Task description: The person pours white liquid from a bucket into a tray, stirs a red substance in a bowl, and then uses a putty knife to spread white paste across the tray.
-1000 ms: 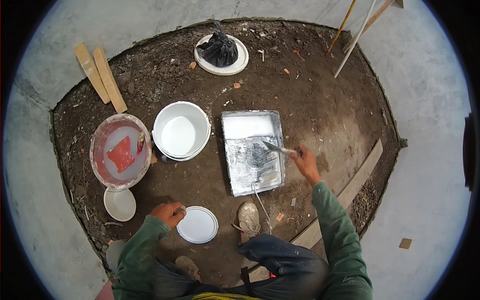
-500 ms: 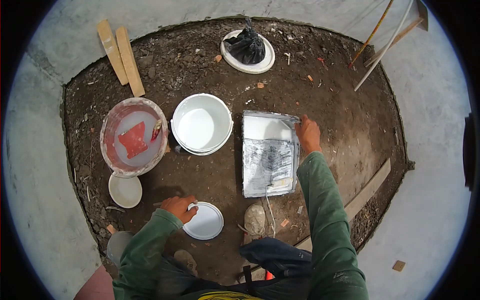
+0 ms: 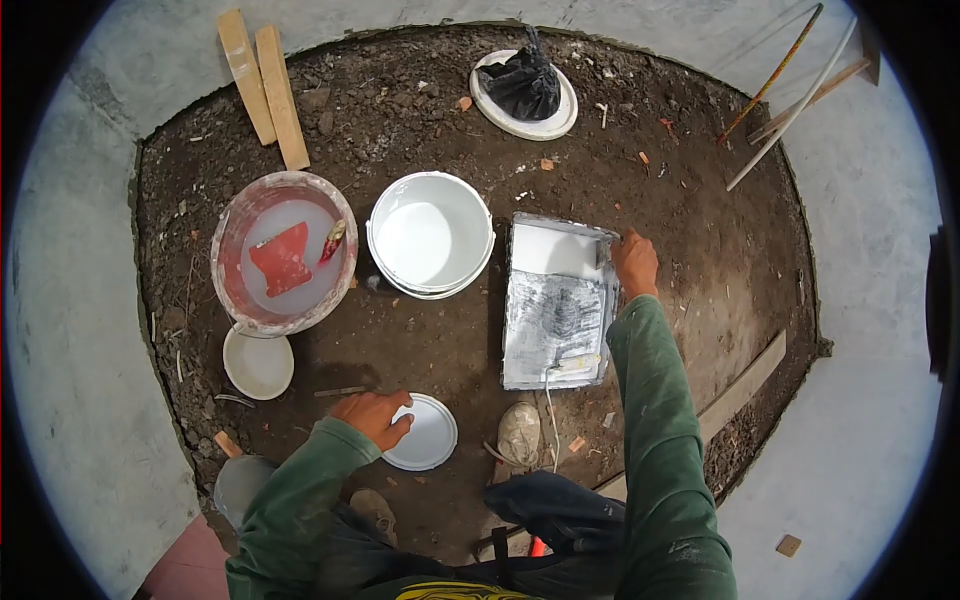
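My right hand [image 3: 636, 262] is at the far right corner of the paint tray [image 3: 556, 318]. It grips a putty knife [image 3: 606, 250], whose blade touches the tray's rim beside the white paint. A paint roller [image 3: 576, 363] lies at the tray's near end. My left hand [image 3: 374, 414] rests with fingers spread on the edge of a round white lid [image 3: 430, 436] on the dirt. It holds nothing.
A white bucket [image 3: 430, 232] of paint stands left of the tray. Further left, a pink bucket [image 3: 283, 250] holds a red scraper. There is also a small white lid [image 3: 258, 363], a black bag [image 3: 527, 85], planks [image 3: 265, 85], leaning sticks [image 3: 790, 100], a board [image 3: 742, 383] and my shoe [image 3: 520, 432].
My right hand moved the putty knife from the tray's middle right side to its far right corner. My left hand opened and slid onto the white lid. The view shifted a little.
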A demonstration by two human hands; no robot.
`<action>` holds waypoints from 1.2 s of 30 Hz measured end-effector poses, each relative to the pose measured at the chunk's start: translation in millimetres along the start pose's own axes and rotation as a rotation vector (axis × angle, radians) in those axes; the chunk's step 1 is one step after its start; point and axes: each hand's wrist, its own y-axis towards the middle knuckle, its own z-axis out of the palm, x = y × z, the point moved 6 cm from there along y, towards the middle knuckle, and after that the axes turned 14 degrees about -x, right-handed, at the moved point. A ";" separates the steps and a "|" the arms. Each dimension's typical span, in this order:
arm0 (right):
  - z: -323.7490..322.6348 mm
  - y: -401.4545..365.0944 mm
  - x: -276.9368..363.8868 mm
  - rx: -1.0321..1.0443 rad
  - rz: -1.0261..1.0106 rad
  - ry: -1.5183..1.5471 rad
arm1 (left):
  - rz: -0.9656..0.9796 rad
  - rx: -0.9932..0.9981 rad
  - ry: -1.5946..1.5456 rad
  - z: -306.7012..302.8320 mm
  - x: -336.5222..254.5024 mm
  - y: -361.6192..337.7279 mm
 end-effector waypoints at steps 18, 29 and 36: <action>-15.4 -9.1 75.2 0.043 0.059 0.199 | 0.034 -0.022 0.007 -3.4 3.1 -2.2; -12.1 -14.0 111.1 0.087 0.061 0.242 | 0.061 -0.027 -0.011 -8.0 -0.7 -5.7; -9.1 -15.1 127.9 0.099 0.037 0.267 | 0.056 -0.046 -0.023 -8.9 -1.0 -8.9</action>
